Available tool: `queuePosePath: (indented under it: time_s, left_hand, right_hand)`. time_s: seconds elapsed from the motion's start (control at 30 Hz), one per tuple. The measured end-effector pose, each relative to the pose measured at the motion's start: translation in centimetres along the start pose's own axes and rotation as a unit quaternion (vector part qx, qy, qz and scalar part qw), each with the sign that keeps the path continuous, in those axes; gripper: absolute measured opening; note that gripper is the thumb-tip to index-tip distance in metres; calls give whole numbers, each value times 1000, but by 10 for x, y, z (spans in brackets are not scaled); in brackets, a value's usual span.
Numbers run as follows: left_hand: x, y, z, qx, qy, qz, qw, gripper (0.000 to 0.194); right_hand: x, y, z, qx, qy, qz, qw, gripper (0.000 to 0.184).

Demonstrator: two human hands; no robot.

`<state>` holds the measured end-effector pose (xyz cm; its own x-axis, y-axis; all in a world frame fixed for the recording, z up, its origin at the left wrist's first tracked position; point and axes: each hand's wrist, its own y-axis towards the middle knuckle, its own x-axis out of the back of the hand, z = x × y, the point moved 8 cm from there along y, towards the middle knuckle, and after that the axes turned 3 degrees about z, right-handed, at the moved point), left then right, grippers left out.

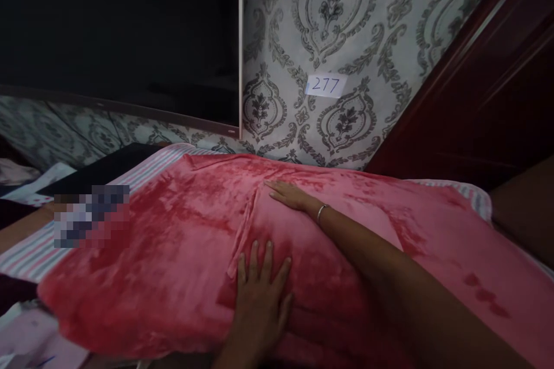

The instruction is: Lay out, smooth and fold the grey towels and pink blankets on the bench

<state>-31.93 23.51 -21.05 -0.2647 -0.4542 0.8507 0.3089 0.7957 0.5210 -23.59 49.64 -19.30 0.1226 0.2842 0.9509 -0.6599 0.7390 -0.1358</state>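
Note:
A plush blanket (147, 277) in red and pink lies spread across the surface, with a folded part (311, 248) on top of it near the middle. My left hand (262, 294) rests palm down at the near left of that fold, its fingers spread. Farther away, my right hand (289, 194) lies flat near the fold's far left corner, fingers stretched out to the left. A thin bracelet circles the right wrist. Neither hand grips anything; both touch the fabric from above.
Under the blanket, a striped cloth (26, 259) shows at the left and far right. A large dark screen (116, 29) hangs at the back left. Patterned wallpaper bears a handwritten number label (326, 85). Dark red furniture (489, 63) slants at the right. A blurred-out patch covers something at left.

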Motion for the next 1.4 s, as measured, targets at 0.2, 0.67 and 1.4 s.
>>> queuePosePath:
  time_s: [0.2,0.67,1.4]
  left_hand:
    - [-3,4,7,-8,-19,-4,1000,69]
    - [11,24,7,3,-16,47,999,49]
    - [36,4,66,140,-240,-12,960,47]
  right_hand:
    - [6,1,3,-20,1,-34,999,66]
    - [15,-217,-13,-233,-35,-118,965,67]
    - [-97,-378,-33,-316,154,-443,824,76]
